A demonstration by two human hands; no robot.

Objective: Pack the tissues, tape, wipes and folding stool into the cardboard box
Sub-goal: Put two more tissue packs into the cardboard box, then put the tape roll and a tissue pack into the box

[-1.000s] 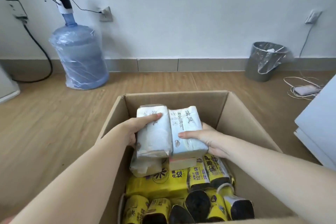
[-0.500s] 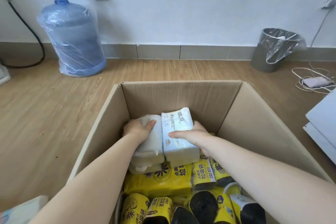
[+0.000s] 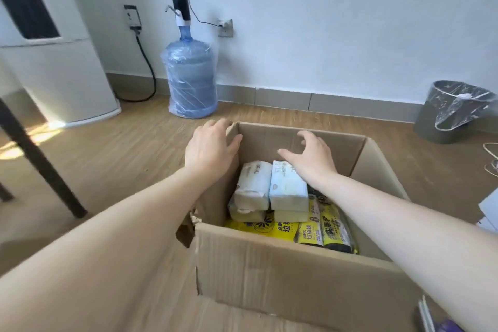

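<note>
An open cardboard box point(image 3: 283, 272) stands on the wooden floor in front of me. Inside it, two white tissue packs point(image 3: 272, 186) lie side by side on top of other packs, above several yellow and black rolls point(image 3: 320, 232). My left hand point(image 3: 210, 148) hovers over the box's far left corner with fingers spread, holding nothing. My right hand point(image 3: 312, 156) is open above the tissue packs, near the far wall of the box. No tape, wipes or folding stool can be made out.
A blue water bottle with a pump point(image 3: 190, 75) stands by the wall. A white appliance point(image 3: 54, 62) is at the left, with a dark table leg point(image 3: 35, 156) in front. A lined trash bin point(image 3: 452, 110) sits at the right, cables beside it.
Both hands let go of the tissue packs, which now rest in the box, and lifted up toward the far rim. The view swung left and pulled back.
</note>
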